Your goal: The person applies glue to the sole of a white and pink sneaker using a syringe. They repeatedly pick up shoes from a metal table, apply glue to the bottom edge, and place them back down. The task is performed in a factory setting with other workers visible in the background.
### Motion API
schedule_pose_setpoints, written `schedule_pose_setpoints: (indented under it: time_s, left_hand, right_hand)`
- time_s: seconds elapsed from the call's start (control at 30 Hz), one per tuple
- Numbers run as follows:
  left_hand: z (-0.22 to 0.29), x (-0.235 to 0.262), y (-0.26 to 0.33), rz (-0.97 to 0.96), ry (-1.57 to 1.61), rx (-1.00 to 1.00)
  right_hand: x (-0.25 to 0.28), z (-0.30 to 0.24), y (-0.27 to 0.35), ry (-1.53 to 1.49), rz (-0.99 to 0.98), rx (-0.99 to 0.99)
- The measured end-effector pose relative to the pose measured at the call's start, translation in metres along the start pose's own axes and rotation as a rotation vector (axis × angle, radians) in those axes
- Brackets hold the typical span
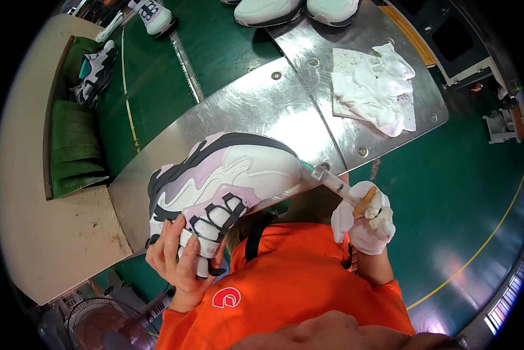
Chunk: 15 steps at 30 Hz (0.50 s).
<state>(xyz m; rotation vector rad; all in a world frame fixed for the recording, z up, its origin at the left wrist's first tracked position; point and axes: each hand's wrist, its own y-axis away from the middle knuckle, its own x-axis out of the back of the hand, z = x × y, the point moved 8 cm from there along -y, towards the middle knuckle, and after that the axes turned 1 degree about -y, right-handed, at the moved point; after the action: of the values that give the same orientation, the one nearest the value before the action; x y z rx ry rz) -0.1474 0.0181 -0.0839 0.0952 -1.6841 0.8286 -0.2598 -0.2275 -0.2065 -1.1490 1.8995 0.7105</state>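
One white-and-lilac sneaker (256, 166) is tipped sideways over the near edge of the metal tabletop (238, 102), the left hand (180, 262) gripping it around the tongue. The right hand (373, 230), in a white glove, grasps one syringe (332, 182), its tip at the toe; contact is unclear. Beyond are two white sneakers (268, 13), plus one laced sneaker (156, 18) on a green belt (157, 64) and one dark-soled sneaker (98, 73) at left. White cloth (384, 87) covers one board (343, 58). Around lie green floor (443, 233) and one fan (107, 326).
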Motion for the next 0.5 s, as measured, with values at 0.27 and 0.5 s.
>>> schedule_pose_setpoints:
  time_s: [0.27, 0.5]
  left_hand:
    - [0.0, -0.002, 0.002, 0.027, -0.008, -0.008]
    - [-0.001, 0.0, 0.001, 0.02, 0.01, -0.01]
  right_hand:
    - [-0.012, -0.005, 0.002, 0.067, 0.015, 0.009]
    - [-0.019, -0.014, 0.002, 0.148, 0.058, 0.098]
